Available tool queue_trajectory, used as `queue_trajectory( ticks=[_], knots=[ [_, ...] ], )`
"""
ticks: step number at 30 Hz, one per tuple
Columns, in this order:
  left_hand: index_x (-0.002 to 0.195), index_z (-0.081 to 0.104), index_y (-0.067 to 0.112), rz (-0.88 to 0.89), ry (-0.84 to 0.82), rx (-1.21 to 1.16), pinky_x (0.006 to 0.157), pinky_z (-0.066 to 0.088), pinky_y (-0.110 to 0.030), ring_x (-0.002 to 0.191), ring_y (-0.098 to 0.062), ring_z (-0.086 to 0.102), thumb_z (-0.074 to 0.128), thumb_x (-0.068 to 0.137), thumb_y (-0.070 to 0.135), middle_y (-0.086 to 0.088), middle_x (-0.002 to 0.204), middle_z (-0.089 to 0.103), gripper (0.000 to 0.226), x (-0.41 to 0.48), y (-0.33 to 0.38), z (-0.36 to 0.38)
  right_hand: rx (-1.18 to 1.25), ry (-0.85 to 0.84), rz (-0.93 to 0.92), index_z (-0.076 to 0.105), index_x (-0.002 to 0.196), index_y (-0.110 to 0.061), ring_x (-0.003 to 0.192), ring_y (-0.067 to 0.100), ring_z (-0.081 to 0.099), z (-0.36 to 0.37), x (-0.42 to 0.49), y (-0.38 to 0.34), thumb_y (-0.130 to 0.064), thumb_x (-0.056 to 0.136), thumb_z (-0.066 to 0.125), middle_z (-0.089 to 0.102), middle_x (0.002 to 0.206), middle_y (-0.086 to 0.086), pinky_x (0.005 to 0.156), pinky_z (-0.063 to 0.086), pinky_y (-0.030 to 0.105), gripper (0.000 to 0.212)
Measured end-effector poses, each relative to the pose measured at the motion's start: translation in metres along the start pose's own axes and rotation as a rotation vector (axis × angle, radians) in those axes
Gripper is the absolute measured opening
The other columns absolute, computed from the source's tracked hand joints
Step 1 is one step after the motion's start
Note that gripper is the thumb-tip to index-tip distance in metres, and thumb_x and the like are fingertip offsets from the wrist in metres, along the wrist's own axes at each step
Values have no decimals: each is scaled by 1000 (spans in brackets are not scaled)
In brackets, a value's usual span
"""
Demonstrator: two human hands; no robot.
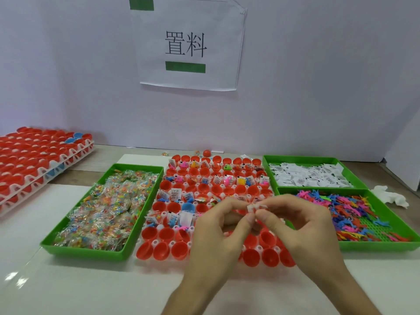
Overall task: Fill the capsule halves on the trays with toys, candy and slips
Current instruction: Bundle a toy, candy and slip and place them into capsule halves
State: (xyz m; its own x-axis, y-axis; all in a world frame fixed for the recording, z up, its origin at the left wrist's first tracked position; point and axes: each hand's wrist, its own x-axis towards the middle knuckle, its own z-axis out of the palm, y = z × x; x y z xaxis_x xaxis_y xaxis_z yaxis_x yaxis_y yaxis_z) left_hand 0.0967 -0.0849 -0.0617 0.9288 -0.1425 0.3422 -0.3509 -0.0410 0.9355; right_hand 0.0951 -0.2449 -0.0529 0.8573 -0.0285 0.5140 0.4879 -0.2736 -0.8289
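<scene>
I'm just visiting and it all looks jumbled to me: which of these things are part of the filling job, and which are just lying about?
In the job: left hand, right hand, both pinching one paper slip; red capsule halves; candy packets; pile of slips; plastic toys.
Lying about: wall sign; crumpled tissue; loose red ball by the wall.

Capsule halves (167, 234): smooth, glossy red plastic, seated in a white plastic tray (156, 242). Bins (91, 252): glossy green plastic. Candy packets (109, 205): clear, crinkled film. Slips (306, 176): matt white printed paper. Counter (68, 287) front edge: smooth, reflective white surface.
</scene>
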Motion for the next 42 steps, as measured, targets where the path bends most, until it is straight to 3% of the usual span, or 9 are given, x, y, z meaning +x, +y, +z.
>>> queue_trajectory(
  ticks=[2, 7, 10, 13, 16, 20, 30, 36, 42],
  knots=[
    [105, 68, 24, 20, 18, 77, 74, 60, -23, 77, -10, 75, 68, 92, 8, 6, 80, 77, 21, 6, 3, -18, -63, -14, 4, 78, 86, -32, 79, 11, 73, -1, 10, 0, -33, 77, 77, 76, 82, -11, 71, 56, 18, 9],
    [93, 72, 23, 54, 264, 297, 70, 56, -15, 75, -7, 73, 64, 93, 2, 9, 76, 76, 22, 20, 5, -94, -389, -196, -18, 79, 80, -29, 78, -1, 67, 12, 28, 9, -18, 78, 83, 72, 77, -21, 70, 50, 8, 12],
    [91, 72, 29, -24, 364, 624, 72, 55, -25, 81, -4, 67, 67, 92, 11, 14, 85, 73, 19, 31, -6, -142, -489, -323, -18, 80, 83, -26, 79, -2, 65, 26, 34, 15, -22, 82, 81, 71, 75, -19, 71, 53, 14, 4],
    [95, 75, 28, -202, 376, 882, 75, 45, -35, 87, -14, 59, 69, 92, 19, 5, 97, 68, 11, 36, -21, -178, -541, -381, -18, 80, 87, -28, 78, -3, 63, 39, 39, 19, -26, 85, 78, 71, 77, -19, 70, 52, 13, 4],
    [90, 72, 31, -308, 330, 877, 69, 44, -33, 78, -12, 59, 73, 89, 22, -1, 94, 69, 9, 33, -33, -190, -592, -438, -6, 80, 91, -28, 74, -3, 62, 51, 44, 23, -28, 87, 76, 71, 81, -18, 68, 48, 11, 5],
    [94, 76, 24, -261, 335, 916, 73, 41, -33, 82, -17, 58, 77, 85, 21, -2, 95, 66, 9, 31, -44, -190, -695, -511, 30, 79, 93, -26, 72, -2, 62, 56, 47, 27, -30, 87, 76, 71, 82, -16, 66, 41, 8, 8],
    [97, 77, 22, -242, 325, 947, 83, 48, -40, 90, -21, 56, 79, 84, 18, 1, 97, 59, 13, 30, -48, -192, -787, -586, 101, 76, 85, -26, 71, 2, 61, 67, 58, 30, -31, 84, 80, 66, 78, -15, 66, 48, 12, 6],
    [96, 78, 20, -228, 345, 936, 82, 47, -40, 89, -21, 55, 79, 83, 15, 0, 94, 59, 15, 28, -50, -192, -690, -584, 163, 73, 99, -33, 69, 1, 65, 59, 58, 33, -39, 79, 83, 68, 75, -15, 62, 51, 14, 23],
    [93, 77, 20, -210, 356, 922, 77, 43, -36, 86, -21, 56, 79, 83, 15, -1, 92, 62, 12, 29, -52, -193, -669, -547, 114, 74, 82, -32, 78, -8, 61, 55, 58, 35, -33, 87, 77, 67, 73, -18, 60, 47, 11, 5]
  ],
)
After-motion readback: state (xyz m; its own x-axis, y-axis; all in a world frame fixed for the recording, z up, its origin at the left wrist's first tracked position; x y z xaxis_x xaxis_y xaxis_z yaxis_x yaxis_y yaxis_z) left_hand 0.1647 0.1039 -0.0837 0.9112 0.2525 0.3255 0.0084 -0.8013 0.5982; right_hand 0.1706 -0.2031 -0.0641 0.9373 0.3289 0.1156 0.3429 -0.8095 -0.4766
